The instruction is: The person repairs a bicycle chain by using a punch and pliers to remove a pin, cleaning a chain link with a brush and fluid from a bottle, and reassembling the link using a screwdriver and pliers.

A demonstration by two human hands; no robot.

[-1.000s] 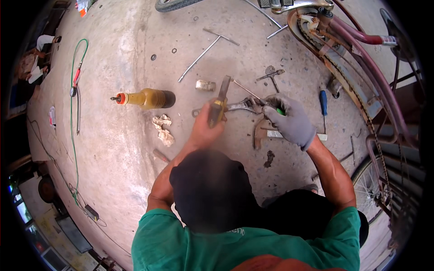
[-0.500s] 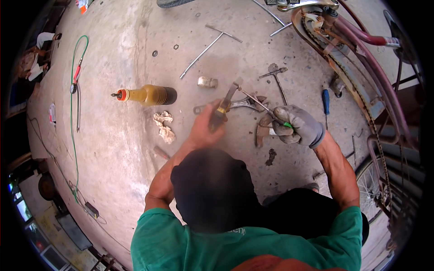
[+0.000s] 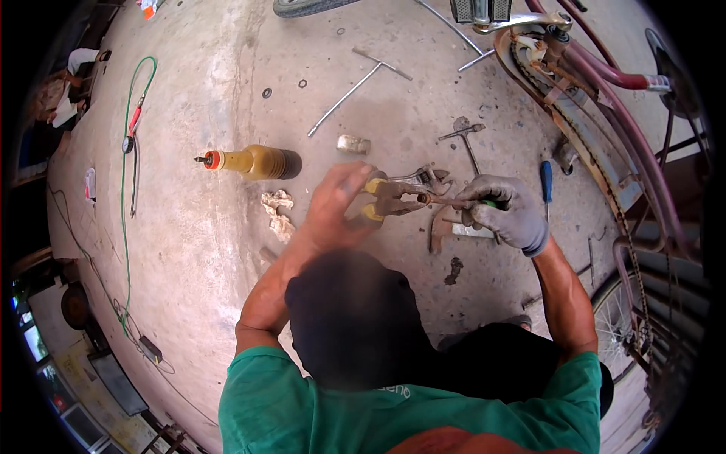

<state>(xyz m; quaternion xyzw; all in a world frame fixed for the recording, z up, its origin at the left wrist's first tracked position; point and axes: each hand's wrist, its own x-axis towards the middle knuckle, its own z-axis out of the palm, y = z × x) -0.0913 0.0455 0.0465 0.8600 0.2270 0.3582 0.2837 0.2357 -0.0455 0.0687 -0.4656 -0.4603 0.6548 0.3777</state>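
On our right hand (image 3: 508, 212) we wear a grey glove (image 3: 522, 225); our left hand (image 3: 331, 206) is bare. Below both, we wear a black cap (image 3: 352, 318), green short-sleeved shirt (image 3: 461, 415) with pale lettering (image 3: 396, 391), and black legwear (image 3: 518, 365).

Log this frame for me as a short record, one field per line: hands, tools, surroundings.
Left hand: bare, holding yellow-handled pliers
Right hand: gray-gloved, gripping a thin-shafted green-handled tool
Between hands: shaft tip at the pliers' parted jaws; contact unclear
Floor near hands: adjustable wrench, hammer partly hidden by the glove
Farther ahead: silver T-handle wrench
Left side: amber bottle on its side, crumpled pale scrap
Right side: blue-handled screwdriver, reddish bicycle frame
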